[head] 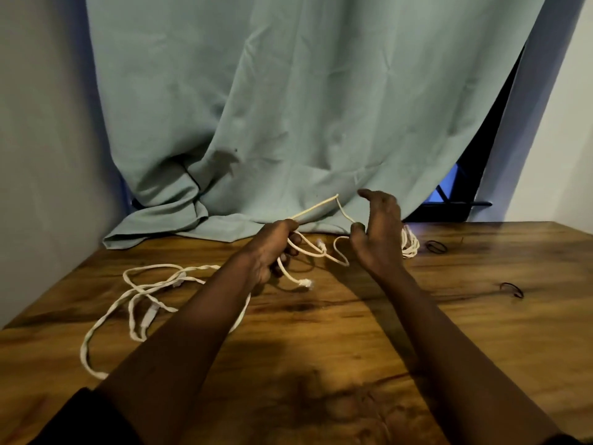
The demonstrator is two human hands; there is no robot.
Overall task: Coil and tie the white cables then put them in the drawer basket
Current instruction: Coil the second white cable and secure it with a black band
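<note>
My left hand (276,252) grips a thin white cable (316,208) above the wooden table (321,332). Loops of it hang below the fist, and one plug end (306,283) dangles near the tabletop. The cable rises to a bend and comes down to my right hand (378,232), which pinches it between thumb and a finger, the other fingers spread. A second white cable (138,290) lies loose and tangled on the table at the left. A coiled white cable (410,244) sits behind my right hand. No drawer basket is in view.
Two black hair ties lie on the table at the right, one (435,247) near the coil and one (512,289) nearer me. A pale green curtain (288,107) hangs behind and spills onto the table's far edge. Walls close in on both sides.
</note>
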